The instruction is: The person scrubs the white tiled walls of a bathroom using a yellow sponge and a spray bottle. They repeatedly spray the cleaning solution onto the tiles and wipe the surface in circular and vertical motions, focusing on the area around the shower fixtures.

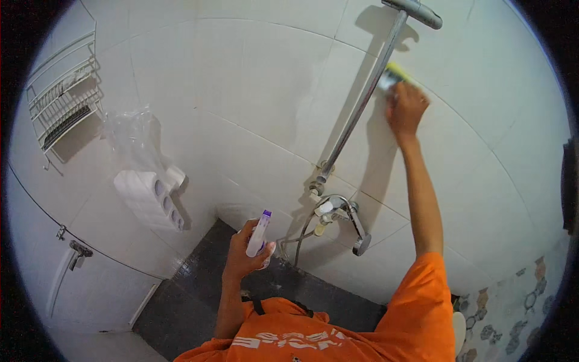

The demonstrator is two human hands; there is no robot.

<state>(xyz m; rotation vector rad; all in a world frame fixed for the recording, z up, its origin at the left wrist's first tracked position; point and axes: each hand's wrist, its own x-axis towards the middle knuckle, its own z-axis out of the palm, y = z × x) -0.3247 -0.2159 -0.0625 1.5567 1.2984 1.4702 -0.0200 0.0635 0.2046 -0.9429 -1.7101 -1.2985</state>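
Observation:
My right hand (406, 108) reaches up the tiled wall (267, 81) and grips a yellow-edged scrubbing sponge or brush (396, 72), blurred, just right of the chrome shower riser rail (362, 104). Its far side looks pale or foamy, and the exact kind of tool cannot be told. Lower down, in front of my body, my left hand (242, 253) holds a white spray bottle (258, 235) with a purple nozzle tip; fingers and palm hide much of the bottle. Behind and right of that hand is the shower mixer tap (332, 208) with its hose.
A hand shower head (361, 244) hangs by the mixer. On the left wall are a white wire rack (65, 97), a clear plastic bag (133, 135) and a pack of paper rolls (140, 194). A door handle (79, 251) stands out at lower left, above dark floor tiles (181, 303).

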